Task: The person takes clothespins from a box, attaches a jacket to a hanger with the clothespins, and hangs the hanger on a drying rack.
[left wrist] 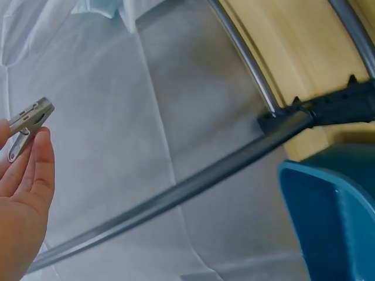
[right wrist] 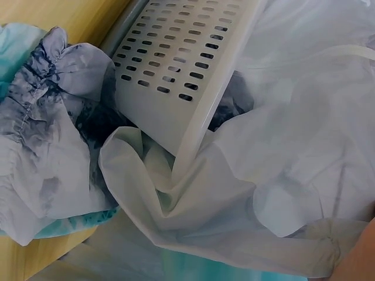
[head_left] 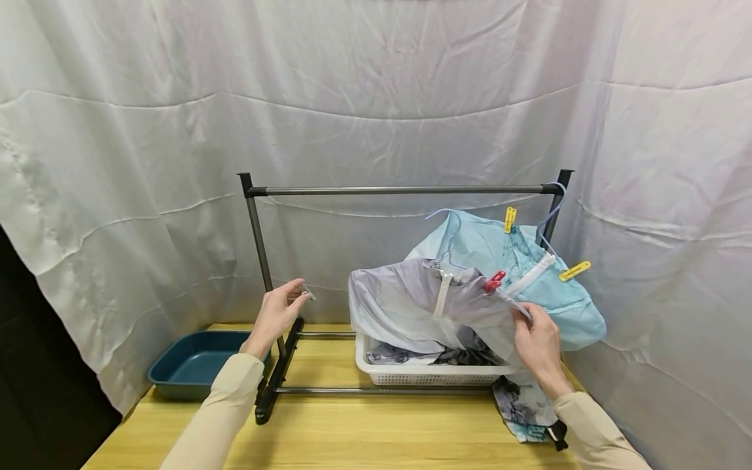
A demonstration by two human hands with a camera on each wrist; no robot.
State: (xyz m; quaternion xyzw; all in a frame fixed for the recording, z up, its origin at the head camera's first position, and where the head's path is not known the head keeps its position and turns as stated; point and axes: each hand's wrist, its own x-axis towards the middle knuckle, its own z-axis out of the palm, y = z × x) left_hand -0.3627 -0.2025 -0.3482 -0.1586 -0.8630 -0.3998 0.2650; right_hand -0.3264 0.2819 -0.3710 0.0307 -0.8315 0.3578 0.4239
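Observation:
Raised in front of the rack's left post, my left hand [head_left: 275,316] pinches a small pale grey clothespin [left wrist: 30,123] between thumb and fingers. My right hand [head_left: 539,346] grips the edge of a grey-to-white garment [head_left: 388,290] near its right end. That garment is on a light blue hanger [head_left: 449,251], whose hook stands below the rack's bar, and a red clothespin [head_left: 495,281] is clipped on it. Right behind it hangs a light blue garment [head_left: 470,228] with two yellow clothespins [head_left: 510,220]. In the right wrist view, the right hand [right wrist: 358,257] shows only at the edge.
A black and metal rack [head_left: 405,190] stands on the wooden table [head_left: 364,431]. Under the garments sits a white perforated basket [head_left: 435,378] with patterned cloth inside. Bunched garments [head_left: 525,398] lie at its right. A teal basin [head_left: 196,359] is left of the rack; grey curtains surround everything.

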